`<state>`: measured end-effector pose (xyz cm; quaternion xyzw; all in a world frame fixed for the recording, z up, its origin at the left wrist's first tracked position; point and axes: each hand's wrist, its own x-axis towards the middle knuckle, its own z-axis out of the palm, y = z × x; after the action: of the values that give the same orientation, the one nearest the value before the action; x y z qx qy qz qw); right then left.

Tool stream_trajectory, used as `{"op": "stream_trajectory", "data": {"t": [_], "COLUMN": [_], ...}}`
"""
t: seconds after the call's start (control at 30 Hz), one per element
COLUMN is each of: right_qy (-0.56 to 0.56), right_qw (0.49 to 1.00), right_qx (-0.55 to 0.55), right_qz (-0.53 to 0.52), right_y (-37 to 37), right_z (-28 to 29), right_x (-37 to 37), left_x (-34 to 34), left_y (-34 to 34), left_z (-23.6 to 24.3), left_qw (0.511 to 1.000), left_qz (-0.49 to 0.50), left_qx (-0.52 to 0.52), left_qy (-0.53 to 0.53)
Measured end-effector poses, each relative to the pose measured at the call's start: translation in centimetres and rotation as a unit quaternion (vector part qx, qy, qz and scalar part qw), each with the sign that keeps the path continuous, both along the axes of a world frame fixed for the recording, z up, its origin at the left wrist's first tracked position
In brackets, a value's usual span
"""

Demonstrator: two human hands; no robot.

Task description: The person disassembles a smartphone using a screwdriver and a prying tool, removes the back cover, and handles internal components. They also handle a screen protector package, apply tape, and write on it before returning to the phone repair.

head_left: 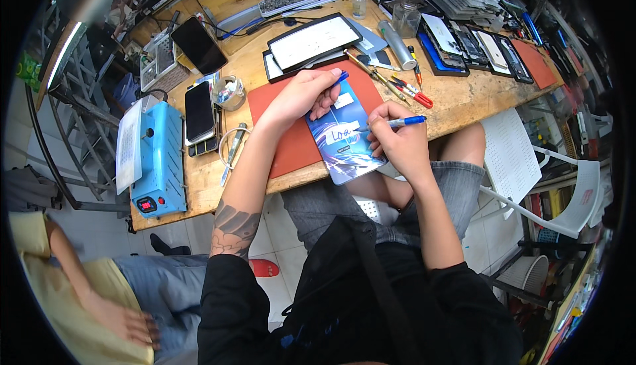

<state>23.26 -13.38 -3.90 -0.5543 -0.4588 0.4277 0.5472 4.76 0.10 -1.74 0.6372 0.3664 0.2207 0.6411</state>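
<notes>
A blue tablet box (344,141) with a swirl pattern and a white label lies on a red mat (281,116) at the workbench's front edge. My left hand (305,95) presses on the box's upper left corner and pinches a blue pen cap between its fingers. My right hand (399,141) holds a blue pen (397,122) with its tip on the white label, where handwriting shows.
A framed screen panel (315,40) lies behind the mat, with screwdrivers (397,87) to its right. A blue heating machine (158,159) with phones (199,110) stands at the left. Phone parts (477,47) line the right. Another person (99,299) sits at the lower left. A white chair (563,193) stands at the right.
</notes>
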Motion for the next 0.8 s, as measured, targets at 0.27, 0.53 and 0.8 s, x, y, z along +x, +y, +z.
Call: {"op": "stream_trajectory", "data": {"t": [0.27,0.53,0.8], "right_qy": [-0.056,-0.003,0.076], "right_qw": [0.998,1.0,0.995], "right_qx": [-0.004,0.016,0.042], "right_qz": [0.002,-0.026,-0.042], "right_y": [0.4,0.0,0.4], "right_z": [0.0,0.3,1.3], "right_x": [-0.1,0.5,2.9], "left_x": [0.0,-0.2,-0.1], "left_y": [-0.1,0.0,-0.7], "left_z": [0.1,0.1,-0.1], "left_qw": [1.0,1.0,0.99], "left_qz": [-0.004,-0.026,-0.041], "left_qx": [0.004,0.01,0.127], "left_qy": [0.003,-0.013,-0.042]}}
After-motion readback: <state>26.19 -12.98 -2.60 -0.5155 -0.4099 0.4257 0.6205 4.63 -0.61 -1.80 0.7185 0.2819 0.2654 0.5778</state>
